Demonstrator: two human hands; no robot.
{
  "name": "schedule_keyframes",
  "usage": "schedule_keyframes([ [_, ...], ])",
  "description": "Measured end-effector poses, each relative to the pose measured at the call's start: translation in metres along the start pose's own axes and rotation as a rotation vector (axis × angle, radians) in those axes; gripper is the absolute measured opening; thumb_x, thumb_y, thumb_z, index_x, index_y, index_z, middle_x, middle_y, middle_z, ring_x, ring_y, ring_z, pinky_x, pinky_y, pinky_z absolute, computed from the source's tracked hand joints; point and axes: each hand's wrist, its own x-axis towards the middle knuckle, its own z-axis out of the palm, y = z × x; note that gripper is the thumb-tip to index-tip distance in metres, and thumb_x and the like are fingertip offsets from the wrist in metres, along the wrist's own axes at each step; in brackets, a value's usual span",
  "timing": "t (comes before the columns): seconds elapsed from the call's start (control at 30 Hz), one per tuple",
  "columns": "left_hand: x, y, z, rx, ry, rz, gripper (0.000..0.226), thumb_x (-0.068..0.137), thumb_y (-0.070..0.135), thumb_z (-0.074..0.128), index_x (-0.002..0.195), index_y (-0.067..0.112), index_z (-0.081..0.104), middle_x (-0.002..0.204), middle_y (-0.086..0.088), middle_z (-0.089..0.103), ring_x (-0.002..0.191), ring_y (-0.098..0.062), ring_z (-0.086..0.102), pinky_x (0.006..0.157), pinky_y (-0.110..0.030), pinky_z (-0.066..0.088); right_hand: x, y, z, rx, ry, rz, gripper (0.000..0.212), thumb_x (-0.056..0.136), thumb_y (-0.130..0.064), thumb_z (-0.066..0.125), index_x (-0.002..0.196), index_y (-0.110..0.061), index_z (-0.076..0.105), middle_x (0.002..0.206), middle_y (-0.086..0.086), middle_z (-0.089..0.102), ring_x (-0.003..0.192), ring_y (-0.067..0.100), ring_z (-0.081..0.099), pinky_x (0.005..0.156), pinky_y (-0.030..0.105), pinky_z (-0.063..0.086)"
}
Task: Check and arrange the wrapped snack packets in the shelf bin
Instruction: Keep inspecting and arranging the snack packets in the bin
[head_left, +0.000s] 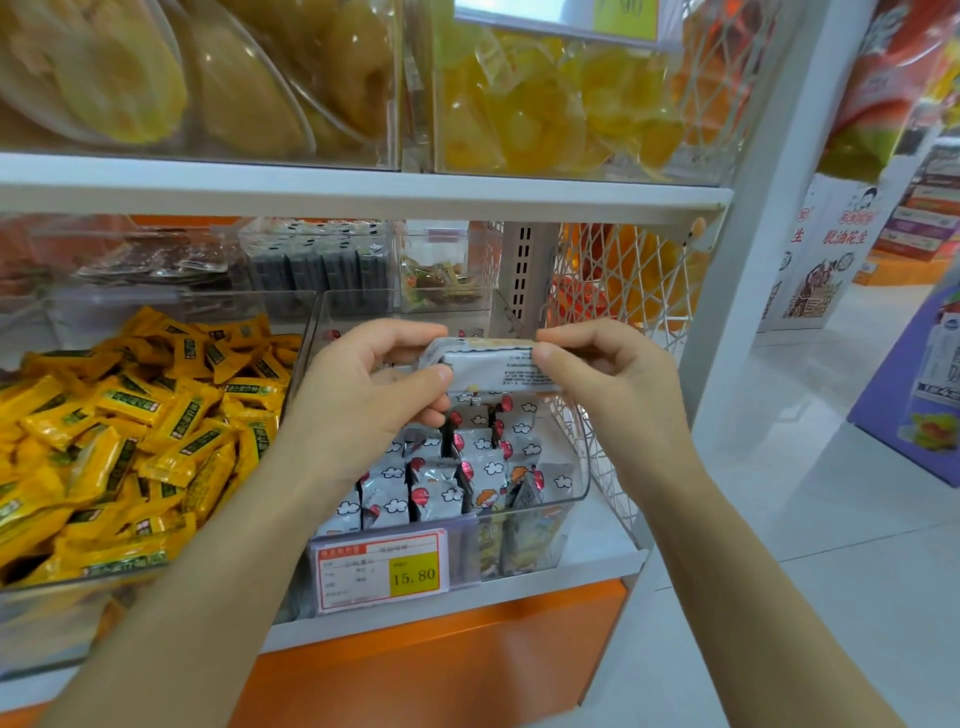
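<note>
Fingertips (545, 358) are pinching both ends of one grey packet (488, 366), left hand (363, 395) and right hand (613, 384) curling round it, holding it flat just above the clear bin (571, 488) full of matching packets (441, 478), yellow snacks (130, 431) piling up beside it.

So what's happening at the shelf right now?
A person holds one packet up over the clear bin. The left hand and the right hand each pinch an end, and its printed side faces the camera, as if being checked. More grey packets stand in rows in the bin below. Yellow packets lie heaped to its left.
</note>
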Motion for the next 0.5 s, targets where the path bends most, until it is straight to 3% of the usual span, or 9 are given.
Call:
schedule_keyframes([
  [0.07, -0.0019, 0.0027, 0.0026, 0.05, -0.01, 0.023, 0.029, 0.082, 0.001, 0.063, 0.095, 0.027, 0.061, 0.086, 0.0, 0.067, 0.06, -0.01, 0.067, 0.057, -0.017, 0.053, -0.0005, 0.0001, 0.0011, -0.046, 0.047, -0.041, 0.013, 0.08, -0.017, 0.07, 0.07, -0.025, 0.068, 0.071, -0.01, 0.066, 0.067, 0.002, 0.056, 0.063, 0.016, 0.047],
  [0.17, -0.0042, 0.0054, 0.0051, 0.107, -0.03, 0.015, 0.025, 0.082, 0.005, 0.064, 0.093, 0.027, 0.06, 0.08, 0.001, 0.067, 0.058, -0.01, 0.066, 0.056, -0.024, 0.056, -0.0008, 0.0, 0.0022, -0.102, 0.092, -0.066, 0.011, 0.081, -0.018, 0.069, 0.07, -0.019, 0.068, 0.069, -0.006, 0.064, 0.065, 0.004, 0.055, 0.063, 0.019, 0.047],
  [0.3, -0.0047, 0.0045, 0.0063, 0.163, -0.016, 0.005, 0.006, 0.083, 0.021, 0.064, 0.088, 0.019, 0.061, 0.082, 0.004, 0.062, 0.058, -0.012, 0.064, 0.052, -0.026, 0.056, -0.0035, -0.0009, 0.0068, -0.163, 0.093, -0.105, 0.013, 0.081, -0.018, 0.068, 0.068, -0.017, 0.066, 0.068, -0.004, 0.063, 0.064, 0.003, 0.052, 0.061, 0.019, 0.045],
  [0.5, -0.004, 0.0055, 0.0037, 0.262, 0.051, -0.019, 0.021, 0.083, 0.029, 0.064, 0.068, 0.016, 0.058, 0.057, 0.009, 0.059, 0.046, -0.015, 0.063, 0.043, -0.023, 0.052, -0.0052, -0.0024, 0.0095, -0.178, 0.063, -0.122, 0.013, 0.08, -0.019, 0.069, 0.067, -0.019, 0.067, 0.066, -0.008, 0.062, 0.062, 0.001, 0.052, 0.061, 0.021, 0.043],
])
